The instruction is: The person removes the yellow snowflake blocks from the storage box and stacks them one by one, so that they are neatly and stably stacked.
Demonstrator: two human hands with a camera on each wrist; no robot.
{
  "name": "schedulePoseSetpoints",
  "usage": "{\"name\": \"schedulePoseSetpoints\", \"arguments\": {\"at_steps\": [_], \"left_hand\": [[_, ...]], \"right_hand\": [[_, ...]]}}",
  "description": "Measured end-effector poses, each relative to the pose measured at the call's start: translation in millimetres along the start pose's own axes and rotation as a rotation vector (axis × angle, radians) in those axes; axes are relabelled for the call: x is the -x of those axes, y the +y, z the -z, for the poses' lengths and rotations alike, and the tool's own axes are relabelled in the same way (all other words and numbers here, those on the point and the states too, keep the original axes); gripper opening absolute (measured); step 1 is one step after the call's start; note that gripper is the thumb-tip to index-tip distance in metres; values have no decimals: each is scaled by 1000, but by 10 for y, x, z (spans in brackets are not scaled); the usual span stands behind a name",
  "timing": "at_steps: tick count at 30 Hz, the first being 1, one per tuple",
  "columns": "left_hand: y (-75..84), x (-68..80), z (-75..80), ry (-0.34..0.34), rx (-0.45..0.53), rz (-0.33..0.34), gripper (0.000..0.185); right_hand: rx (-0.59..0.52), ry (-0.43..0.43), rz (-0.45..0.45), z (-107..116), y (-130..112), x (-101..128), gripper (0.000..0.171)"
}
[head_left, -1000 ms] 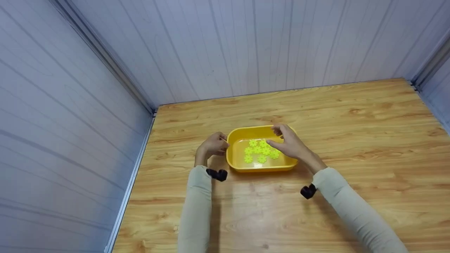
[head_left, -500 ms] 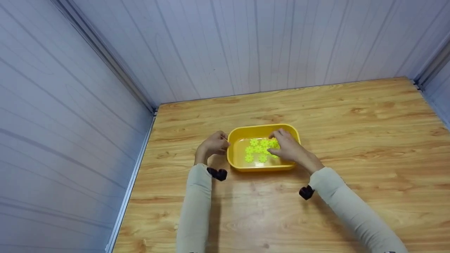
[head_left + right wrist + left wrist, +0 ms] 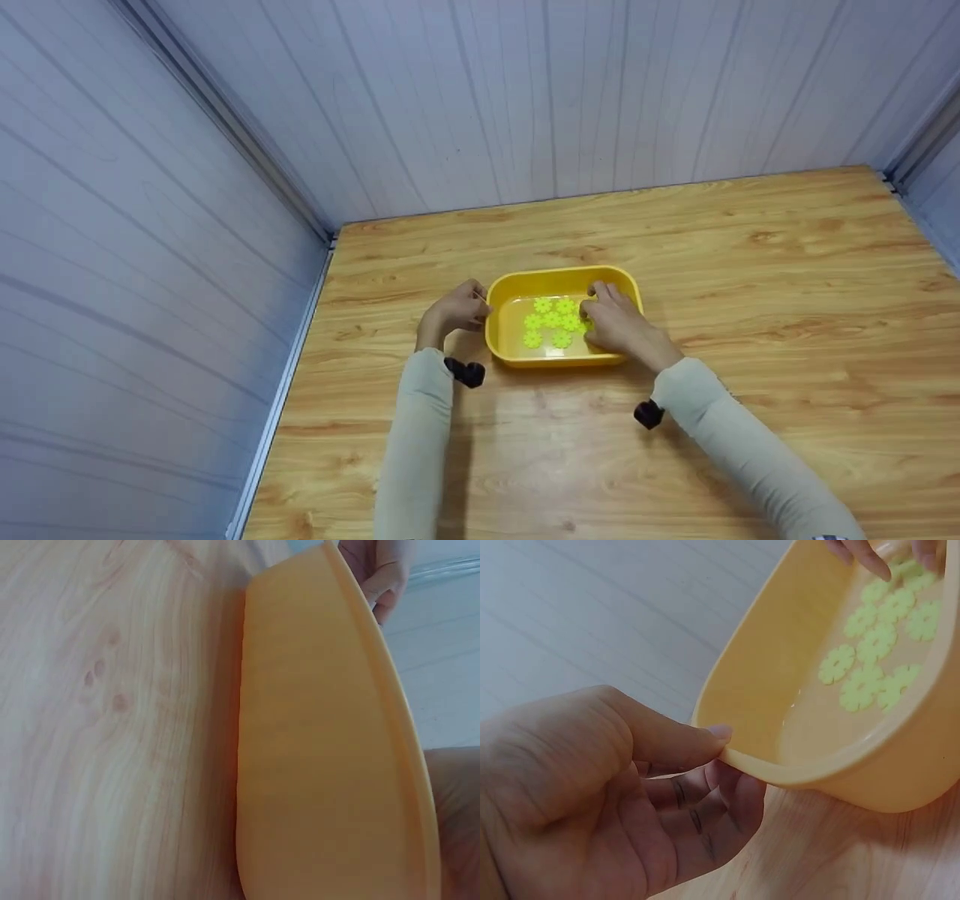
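A yellow plastic basin (image 3: 517, 282) sits on the wooden surface, with several flat, neon-yellow, flower-shaped plastic pieces (image 3: 551, 319) lying on its floor. My left hand (image 3: 455, 307) pinches the basin's left rim; in the left wrist view its thumb (image 3: 682, 742) lies over the edge and the fingers curl beneath. Reaching over the basin's right side, my right hand (image 3: 619, 321) has its bent fingers down among the rightmost pieces. Its fingertips (image 3: 881, 568) are spread apart beside a piece in the left wrist view; I cannot tell whether they grip it. The basin wall (image 3: 322, 727) hides these fingers in the right wrist view.
A wood-grain tabletop (image 3: 750, 270) surrounds the basin. Pale panelled walls (image 3: 510, 105) rise behind and at the left, with another at the right edge. Small black devices (image 3: 649, 414) are strapped at both wrists.
My right hand has lowered into the basin, its fingers drawing closer together over the right-hand pieces and covering some of them. My left hand stays at the left rim.
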State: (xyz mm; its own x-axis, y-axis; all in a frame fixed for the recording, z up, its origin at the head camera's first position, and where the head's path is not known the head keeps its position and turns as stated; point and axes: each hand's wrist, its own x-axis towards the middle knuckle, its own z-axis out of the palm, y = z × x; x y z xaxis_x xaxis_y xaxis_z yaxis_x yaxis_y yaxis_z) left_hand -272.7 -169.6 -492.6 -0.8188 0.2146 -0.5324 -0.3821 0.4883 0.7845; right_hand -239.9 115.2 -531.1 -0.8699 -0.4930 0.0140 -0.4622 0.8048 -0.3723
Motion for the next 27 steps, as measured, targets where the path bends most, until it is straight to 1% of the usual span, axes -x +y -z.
{"name": "schedulePoseSetpoints", "arguments": {"at_steps": [6,11,16,22,27], "left_hand": [[0,6,3,9,-18,-1,26],[7,7,5,8,-18,-3,27],[4,12,5,8,-18,-5,27],[2,16,2,9,-23,-10,26],[5,-1,-6,6,-19,-9,22]], "right_hand": [[48,-18,-5,-12,-1,-12,17],[72,16,4,-18,7,-20,19],[27,45,9,-10,5,-11,23],[-33,49,1,6,0,-2,19],[-89,80,16,22,4,-2,17]]}}
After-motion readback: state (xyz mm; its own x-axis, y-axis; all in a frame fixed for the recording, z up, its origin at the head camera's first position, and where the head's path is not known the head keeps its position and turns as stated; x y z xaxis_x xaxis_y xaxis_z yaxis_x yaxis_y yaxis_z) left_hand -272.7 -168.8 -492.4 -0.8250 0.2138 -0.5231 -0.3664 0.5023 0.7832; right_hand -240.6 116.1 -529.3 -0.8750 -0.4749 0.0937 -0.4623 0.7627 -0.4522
